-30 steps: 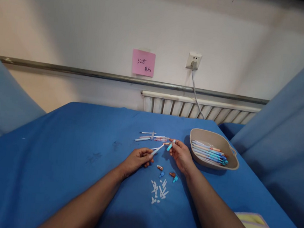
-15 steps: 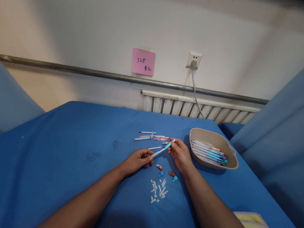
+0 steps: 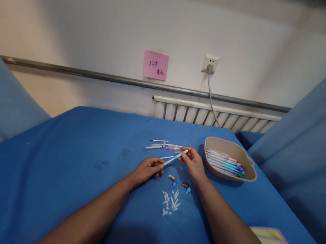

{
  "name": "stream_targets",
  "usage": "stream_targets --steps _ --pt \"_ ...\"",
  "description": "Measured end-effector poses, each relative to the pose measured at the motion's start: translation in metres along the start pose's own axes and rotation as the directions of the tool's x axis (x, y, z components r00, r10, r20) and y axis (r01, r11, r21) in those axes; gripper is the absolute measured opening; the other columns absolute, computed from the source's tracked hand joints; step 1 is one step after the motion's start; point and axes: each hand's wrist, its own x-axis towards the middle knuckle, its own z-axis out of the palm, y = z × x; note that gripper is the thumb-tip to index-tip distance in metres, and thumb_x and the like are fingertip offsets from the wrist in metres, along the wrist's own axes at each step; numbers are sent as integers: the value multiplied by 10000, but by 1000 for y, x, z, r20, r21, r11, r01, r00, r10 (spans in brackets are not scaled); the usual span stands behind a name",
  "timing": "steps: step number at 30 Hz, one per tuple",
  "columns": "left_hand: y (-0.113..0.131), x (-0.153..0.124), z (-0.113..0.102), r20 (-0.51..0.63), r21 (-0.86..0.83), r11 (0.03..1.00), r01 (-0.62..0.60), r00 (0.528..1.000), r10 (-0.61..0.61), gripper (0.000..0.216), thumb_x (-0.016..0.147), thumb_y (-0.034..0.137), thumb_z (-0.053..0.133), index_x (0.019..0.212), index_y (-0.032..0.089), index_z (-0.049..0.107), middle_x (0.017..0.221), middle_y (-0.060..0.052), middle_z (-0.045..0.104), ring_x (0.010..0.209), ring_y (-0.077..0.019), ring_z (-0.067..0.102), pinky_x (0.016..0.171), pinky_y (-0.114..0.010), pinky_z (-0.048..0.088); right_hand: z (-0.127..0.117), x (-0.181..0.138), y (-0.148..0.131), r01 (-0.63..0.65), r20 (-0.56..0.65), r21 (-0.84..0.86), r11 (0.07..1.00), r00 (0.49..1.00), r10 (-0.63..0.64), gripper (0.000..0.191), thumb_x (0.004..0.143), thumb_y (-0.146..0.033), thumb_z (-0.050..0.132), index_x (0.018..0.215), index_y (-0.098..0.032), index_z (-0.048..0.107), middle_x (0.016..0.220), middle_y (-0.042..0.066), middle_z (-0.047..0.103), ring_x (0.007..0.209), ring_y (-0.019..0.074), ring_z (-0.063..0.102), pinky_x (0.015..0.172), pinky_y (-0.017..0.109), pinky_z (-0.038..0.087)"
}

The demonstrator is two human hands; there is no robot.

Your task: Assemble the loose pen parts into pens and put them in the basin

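Note:
A slim pen (image 3: 174,158) with a pale barrel and a turquoise section slants up to the right between my two hands. My left hand (image 3: 148,169) pinches its lower end. The fingers of my right hand (image 3: 191,162) close on its upper, turquoise end. Below the hands lie a few small caps, among them a blue cap (image 3: 174,185), a brown cap (image 3: 185,185) and a turquoise cap (image 3: 188,190). Nearer to me is a scatter of small white plastic pieces (image 3: 173,202). Behind the hands rest a light-blue pen barrel (image 3: 154,147) and thin white refills (image 3: 159,140).
On the right stands a beige basket (image 3: 249,177) holding several pens. A yellow cloth-like item (image 3: 272,243) lies at the lower right. The blue-covered table (image 3: 72,160) reaches back towards a radiator (image 3: 186,112) and a wall with a pink note (image 3: 155,65).
The turquoise section has come down closer to my left hand, and the two parts of the pen now look joined in line. My right fingers have shifted slightly along it.

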Motion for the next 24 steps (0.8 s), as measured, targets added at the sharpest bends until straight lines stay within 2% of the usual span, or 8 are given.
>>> stream_targets --steps 6,9,14,24 --pt "0 -1 0 -46 21 1000 -6 999 7 350 722 406 634 923 119 622 643 -2 596 493 -70 458 489 -193 360 5 -2 5 -50 104 -23 999 993 52 248 670 -349 696 842 -204 591 738 -19 620 635 128 590 657 280 474" --pt "1 -2 0 -81 31 999 -7 997 9 336 704 389 644 905 120 625 634 2 589 493 -72 454 483 -190 358 1 -2 8 -58 124 -98 993 990 70 234 658 -338 700 807 -198 587 691 -24 610 615 134 588 629 282 470" --pt "4 -3 0 -95 50 999 -5 995 9 321 686 374 648 884 122 632 627 9 580 504 -78 458 487 -193 364 -2 -6 10 7 197 -385 923 978 75 135 680 -277 670 748 -179 607 638 -23 592 578 122 535 576 263 439" --pt "6 -4 0 -82 70 997 11 997 -6 319 670 385 645 858 127 646 616 11 585 505 -83 462 502 -200 361 0 -11 9 116 301 -535 837 952 61 65 740 -222 592 794 -186 603 678 -26 584 588 107 507 558 229 414"
